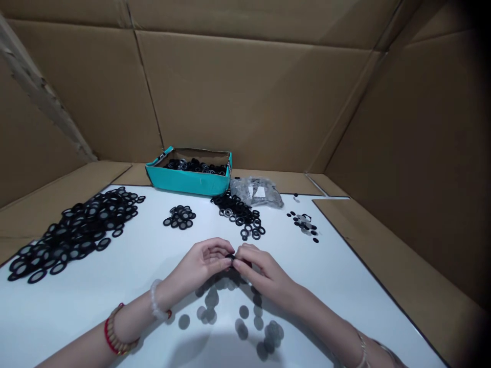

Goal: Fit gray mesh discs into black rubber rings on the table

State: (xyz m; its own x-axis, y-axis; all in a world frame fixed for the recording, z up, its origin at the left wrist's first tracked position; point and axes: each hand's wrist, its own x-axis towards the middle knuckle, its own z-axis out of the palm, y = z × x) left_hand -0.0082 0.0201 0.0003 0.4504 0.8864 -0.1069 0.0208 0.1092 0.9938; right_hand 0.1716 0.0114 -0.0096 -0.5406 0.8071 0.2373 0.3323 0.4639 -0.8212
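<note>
We are bringing both hands together over the near middle of the white table (115,286). Our left hand (203,263) and right hand (263,273) are meeting fingertip to fingertip and pinching a small black ring (230,257) between them, just above the surface. Grey discs (242,312) are lying scattered right under our wrists. A big heap of black rings (72,232) is sprawling at far left, and a small cluster (180,216) and a longer trail (240,214) are sitting beyond our fingers. A teal box (190,180) is holding more at the far edge, with a clear plastic bag (258,191) resting just to its right.
</note>
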